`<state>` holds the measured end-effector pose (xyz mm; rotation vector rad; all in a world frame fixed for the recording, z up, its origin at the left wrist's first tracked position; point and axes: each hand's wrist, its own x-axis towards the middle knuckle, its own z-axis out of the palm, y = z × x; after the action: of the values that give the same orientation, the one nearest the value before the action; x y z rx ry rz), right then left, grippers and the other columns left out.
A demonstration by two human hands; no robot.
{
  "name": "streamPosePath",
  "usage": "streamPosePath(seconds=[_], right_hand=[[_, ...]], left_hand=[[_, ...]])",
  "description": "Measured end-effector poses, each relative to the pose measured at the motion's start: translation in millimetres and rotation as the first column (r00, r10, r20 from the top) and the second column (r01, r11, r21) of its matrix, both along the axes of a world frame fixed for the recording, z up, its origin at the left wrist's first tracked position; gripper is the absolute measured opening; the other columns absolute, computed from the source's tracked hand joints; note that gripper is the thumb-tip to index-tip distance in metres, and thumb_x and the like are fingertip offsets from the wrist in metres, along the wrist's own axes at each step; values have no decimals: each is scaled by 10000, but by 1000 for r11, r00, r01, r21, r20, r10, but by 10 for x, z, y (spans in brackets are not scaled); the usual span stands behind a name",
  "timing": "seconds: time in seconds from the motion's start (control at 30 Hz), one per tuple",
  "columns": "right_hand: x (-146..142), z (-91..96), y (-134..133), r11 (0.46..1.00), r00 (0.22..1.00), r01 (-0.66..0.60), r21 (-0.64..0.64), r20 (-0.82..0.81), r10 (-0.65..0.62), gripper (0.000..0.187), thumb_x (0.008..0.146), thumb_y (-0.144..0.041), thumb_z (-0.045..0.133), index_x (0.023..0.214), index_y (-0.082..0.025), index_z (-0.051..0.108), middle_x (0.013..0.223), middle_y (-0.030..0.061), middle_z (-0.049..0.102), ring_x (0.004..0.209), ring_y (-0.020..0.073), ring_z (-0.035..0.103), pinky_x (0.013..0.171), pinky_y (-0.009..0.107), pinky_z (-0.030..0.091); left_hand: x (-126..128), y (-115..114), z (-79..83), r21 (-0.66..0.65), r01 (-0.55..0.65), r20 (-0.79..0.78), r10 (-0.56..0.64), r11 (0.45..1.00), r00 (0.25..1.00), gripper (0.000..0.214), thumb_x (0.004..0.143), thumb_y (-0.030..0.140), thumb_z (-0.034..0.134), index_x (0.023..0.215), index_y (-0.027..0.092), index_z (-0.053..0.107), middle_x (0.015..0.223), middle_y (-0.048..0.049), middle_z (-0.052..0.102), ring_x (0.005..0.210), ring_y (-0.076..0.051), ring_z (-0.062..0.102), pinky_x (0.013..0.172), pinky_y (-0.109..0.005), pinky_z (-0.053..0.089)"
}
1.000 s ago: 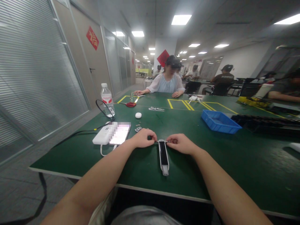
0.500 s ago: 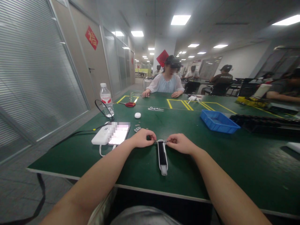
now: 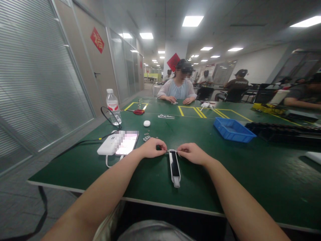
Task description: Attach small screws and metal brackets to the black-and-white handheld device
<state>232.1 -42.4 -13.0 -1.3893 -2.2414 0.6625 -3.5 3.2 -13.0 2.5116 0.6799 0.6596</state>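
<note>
A long narrow part [image 3: 175, 167], black with a pale rim, lies lengthwise on the green table [image 3: 150, 180] in front of me. My left hand [image 3: 152, 148] is closed in a pinch at its far end, from the left; something small and dark shows between the fingers. My right hand [image 3: 192, 153] pinches the same far end from the right. A thin metal piece bridges the two pinches across the part's top. What exactly each hand grips is too small to name.
A phone [image 3: 126, 143] on a white power bank [image 3: 107, 147] lies left of my hands, with small metal bits [image 3: 146, 138] behind. Further off are a water bottle [image 3: 113, 106], red scissors [image 3: 138, 112] and a blue bin [image 3: 233, 130]. Another person [image 3: 179, 87] sits across the table.
My hands stay pinched at the part's far end. The person opposite has drawn a hand in from the left towards the middle.
</note>
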Motion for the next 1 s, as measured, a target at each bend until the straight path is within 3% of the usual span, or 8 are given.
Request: streamPosePath(seconds=[1.0], right_hand=[[-21, 6, -10, 999, 1000, 20, -24, -7, -21, 231, 800, -293, 494, 840, -161, 680, 715, 27, 646, 635, 128, 546, 608, 248, 413]], left_hand=[[12, -22, 21, -7, -20, -8, 20, 1000, 1000, 150, 722, 131, 565, 830, 138, 668, 791, -19, 671, 750, -122, 607, 732, -215, 452]])
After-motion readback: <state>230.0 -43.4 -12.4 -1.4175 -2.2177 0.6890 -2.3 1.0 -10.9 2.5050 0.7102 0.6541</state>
